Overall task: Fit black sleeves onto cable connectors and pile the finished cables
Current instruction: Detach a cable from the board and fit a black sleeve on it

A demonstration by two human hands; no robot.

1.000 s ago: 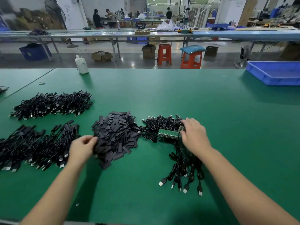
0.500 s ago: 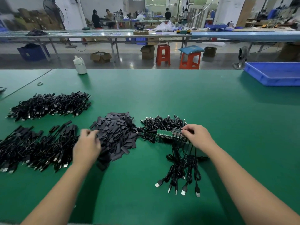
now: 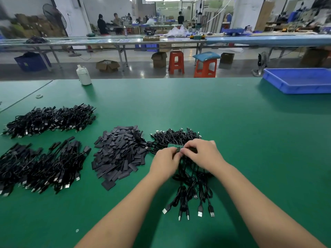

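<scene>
Nearest the camera, a small bundle of cables (image 3: 192, 190) fans its plugs toward the desk (image 3: 232, 140) edge, apparently so the working ends stay together under the hands. Just beyond, the left hand (image 3: 165, 162) and right hand (image 3: 204, 154) meet over a green strip of connectors (image 3: 176, 146), fingers curled and pinching at it; whether a sleeve is between the fingertips cannot be told. Judging by the task, this is the fitting step, both hands needed to steady one connector.

Left of the hands, within easy reach, lies the heap of black sleeves (image 3: 119, 152). Farther left sit two piles of cables, a near pile (image 3: 41, 167) and a far pile (image 3: 50, 119), which look like the finished stock. Behind the hands a tangle of loose cables (image 3: 176, 136) waits, seemingly unsleeved.

At the desk's far edge stand a white bottle (image 3: 83, 75) on the left and a blue tray (image 3: 299, 80) on the right, both well apart from the work.
</scene>
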